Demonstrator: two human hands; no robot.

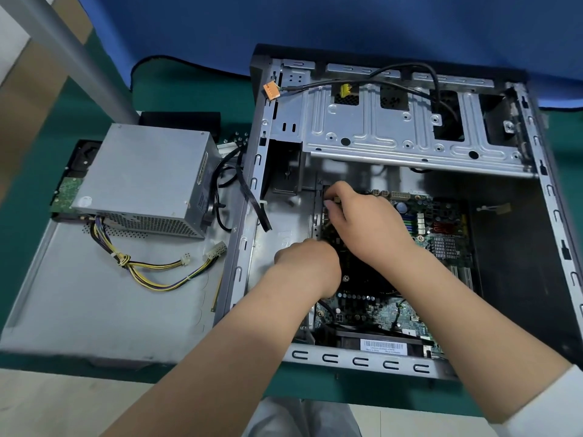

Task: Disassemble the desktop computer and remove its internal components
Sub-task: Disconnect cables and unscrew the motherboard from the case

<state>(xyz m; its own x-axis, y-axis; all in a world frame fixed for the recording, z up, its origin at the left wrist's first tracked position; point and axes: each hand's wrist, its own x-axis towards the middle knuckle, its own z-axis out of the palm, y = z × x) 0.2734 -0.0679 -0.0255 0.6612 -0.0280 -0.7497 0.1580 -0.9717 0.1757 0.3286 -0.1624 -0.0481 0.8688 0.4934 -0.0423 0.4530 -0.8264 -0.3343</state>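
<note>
left hand (304, 263) fingers: hidden | barcode label (382, 346) text: too small | heatsink (362, 275): mostly covered

Open grey computer case (394, 130) lies flat, green motherboard (441, 234) inside
</note>
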